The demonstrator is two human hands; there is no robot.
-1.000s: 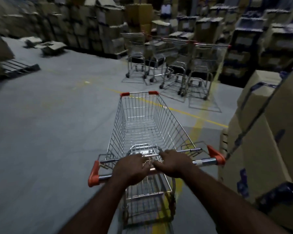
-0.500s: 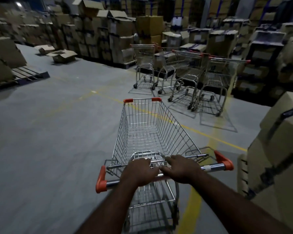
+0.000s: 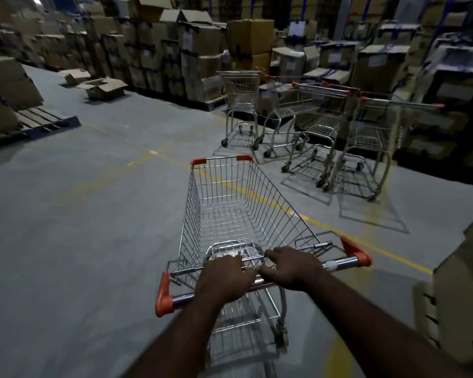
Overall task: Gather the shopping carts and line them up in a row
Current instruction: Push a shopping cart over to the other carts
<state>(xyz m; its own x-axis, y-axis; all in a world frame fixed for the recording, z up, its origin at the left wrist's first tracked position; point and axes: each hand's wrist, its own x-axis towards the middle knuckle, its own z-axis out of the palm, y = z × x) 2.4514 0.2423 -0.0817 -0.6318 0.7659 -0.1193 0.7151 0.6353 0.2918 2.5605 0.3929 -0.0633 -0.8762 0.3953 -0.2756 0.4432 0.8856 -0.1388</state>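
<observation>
An empty wire shopping cart (image 3: 230,208) with orange corner caps stands right in front of me on the grey floor. My left hand (image 3: 224,279) and my right hand (image 3: 292,268) are side by side, both closed around the middle of its handle bar (image 3: 339,261). Ahead and to the right, several more carts stand side by side against the stacked boxes: the leftmost cart (image 3: 241,105), a middle cart (image 3: 322,118) and the rightmost cart (image 3: 380,137). Their baskets point away from me.
Stacks of cardboard boxes (image 3: 197,55) wall the far side. A wooden pallet (image 3: 38,121) and boxes stand at left, an open box (image 3: 104,87) lies on the floor behind it. Tall boxes (image 3: 464,296) crowd my near right. A yellow floor line (image 3: 257,195) crosses under the cart.
I have rolled the cart forward: the parked carts are nearer and larger, and the boxes on my right have slid toward the frame edge. Both hands hold the handle as before.
</observation>
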